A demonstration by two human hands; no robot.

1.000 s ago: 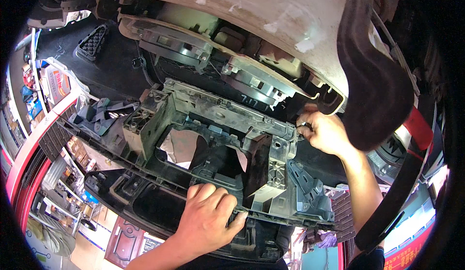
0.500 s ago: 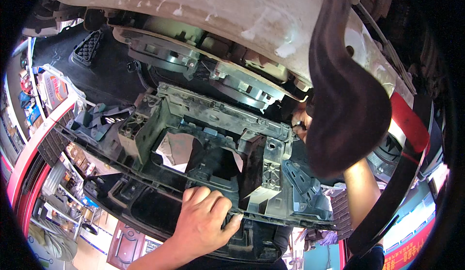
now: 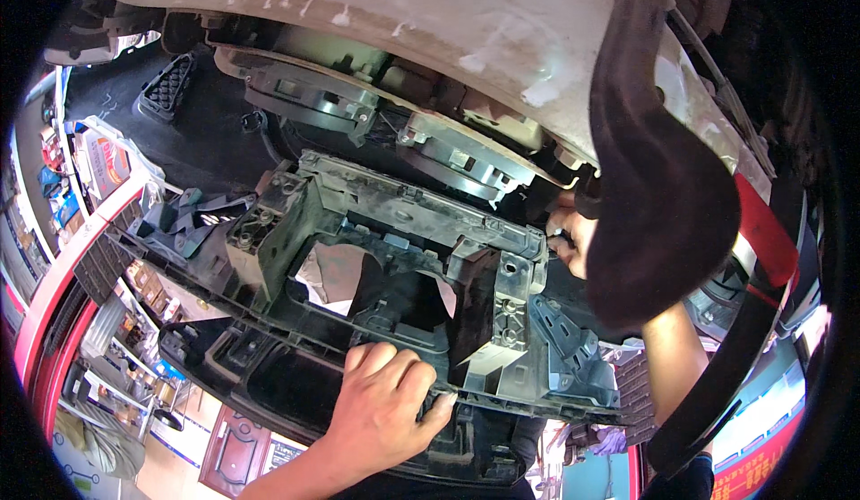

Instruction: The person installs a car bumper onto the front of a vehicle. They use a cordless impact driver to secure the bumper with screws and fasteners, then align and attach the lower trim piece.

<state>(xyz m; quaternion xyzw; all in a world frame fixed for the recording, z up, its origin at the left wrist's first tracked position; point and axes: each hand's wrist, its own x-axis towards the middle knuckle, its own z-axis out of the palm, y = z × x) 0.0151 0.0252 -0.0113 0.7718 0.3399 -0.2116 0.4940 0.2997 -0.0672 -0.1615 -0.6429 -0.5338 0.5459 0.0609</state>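
A black plastic car bumper frame [image 3: 408,209], dusty and with pale square brackets, fills the middle of the view. My left hand [image 3: 385,410] is closed over its near edge, knuckles up and thumb pointing right. At the frame's far right corner is my right hand [image 3: 573,236], its fingers curled close together beside the corner. A dark, blurred hanging pad [image 3: 663,222] hides much of that hand and wrist. Whether something small sits between the right fingers, I cannot make out.
The car's pale, scuffed body panel [image 3: 403,7] arches above, with a metal crossbeam [image 3: 466,164] beneath it. A dark surface at the left bears a black grille piece [image 3: 168,88]. Red-and-black trim [image 3: 766,231] stands at the right. Shelves with goods [image 3: 148,289] show lower left.
The view has shifted slightly, and more of my right hand shows beside the dark pad. My left hand keeps its hold on the near edge.
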